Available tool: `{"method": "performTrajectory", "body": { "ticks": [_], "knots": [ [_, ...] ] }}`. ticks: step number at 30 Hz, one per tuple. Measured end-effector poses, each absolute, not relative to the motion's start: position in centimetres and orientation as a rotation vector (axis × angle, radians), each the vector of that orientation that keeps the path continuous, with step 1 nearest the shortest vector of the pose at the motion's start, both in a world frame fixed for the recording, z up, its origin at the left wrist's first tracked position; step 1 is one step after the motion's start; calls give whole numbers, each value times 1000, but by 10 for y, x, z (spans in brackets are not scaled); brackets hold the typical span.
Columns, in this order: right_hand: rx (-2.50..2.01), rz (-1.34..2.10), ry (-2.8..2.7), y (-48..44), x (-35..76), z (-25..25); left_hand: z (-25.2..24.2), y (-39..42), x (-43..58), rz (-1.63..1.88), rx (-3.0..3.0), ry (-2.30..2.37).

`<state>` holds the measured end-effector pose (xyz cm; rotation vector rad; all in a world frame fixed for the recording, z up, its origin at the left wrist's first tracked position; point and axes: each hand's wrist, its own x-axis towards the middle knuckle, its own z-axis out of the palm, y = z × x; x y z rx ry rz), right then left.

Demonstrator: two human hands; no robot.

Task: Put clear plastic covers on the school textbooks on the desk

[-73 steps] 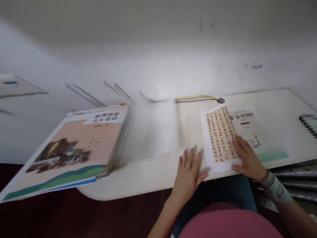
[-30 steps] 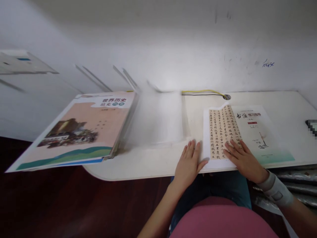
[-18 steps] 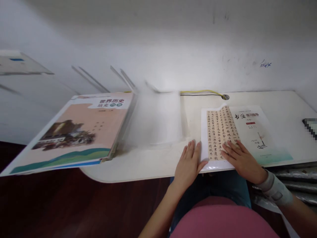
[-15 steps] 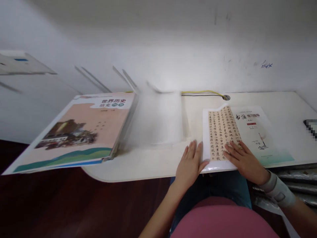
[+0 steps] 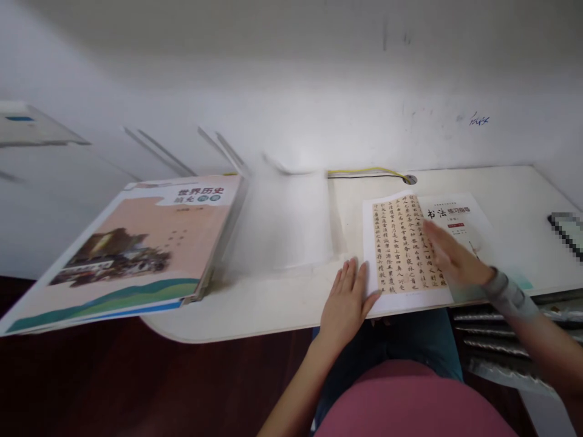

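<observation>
A white booklet point(image 5: 460, 212) lies on the white desk point(image 5: 273, 303), with a flap printed in columns of calligraphy point(image 5: 398, 249) folded over its left side. My left hand point(image 5: 347, 303) lies flat and open on the desk at the flap's lower left corner, thumb under the edge. My right hand point(image 5: 450, 255) is blurred, with fingers stretched out, resting across the booklet at the flap's right edge. A grey band wraps that wrist.
A pink history textbook point(image 5: 150, 243) tops a stack hanging over the desk's left end. Translucent sleeves point(image 5: 285, 224) lie beside it. A yellow cable point(image 5: 364, 173) runs along the wall to a grommet. A pixelated object point(image 5: 567, 227) sits at the far right.
My right hand has slid up and to the right across the booklet, off the flap's lower part. The left hand has stayed in place.
</observation>
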<state>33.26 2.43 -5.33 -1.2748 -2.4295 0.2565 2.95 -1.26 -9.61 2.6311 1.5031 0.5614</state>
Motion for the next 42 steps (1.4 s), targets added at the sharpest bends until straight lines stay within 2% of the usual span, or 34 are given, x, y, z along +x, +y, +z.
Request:
{"method": "performTrajectory", "body": {
  "ticks": [5, 15, 28, 36, 42],
  "knots": [
    [-1472, 426, -2234, 81, 336, -79, -95, -14, 28, 671, 2543, 1510],
    [-1629, 133, -2329, 73, 307, -92, -95, -20, 18, 725, 2379, 1552],
    [-1698, 68, -2245, 75, 316, -98, -99, -14, 19, 788, 2469, 1658],
    [-1720, 223, -2200, 74, 324, -90, -98, -10, 19, 911, 2318, 1648],
    [-1445, 396, -2315, 7, 326, -80, -101, -14, 14, 851, 2366, 1590]
  ]
}}
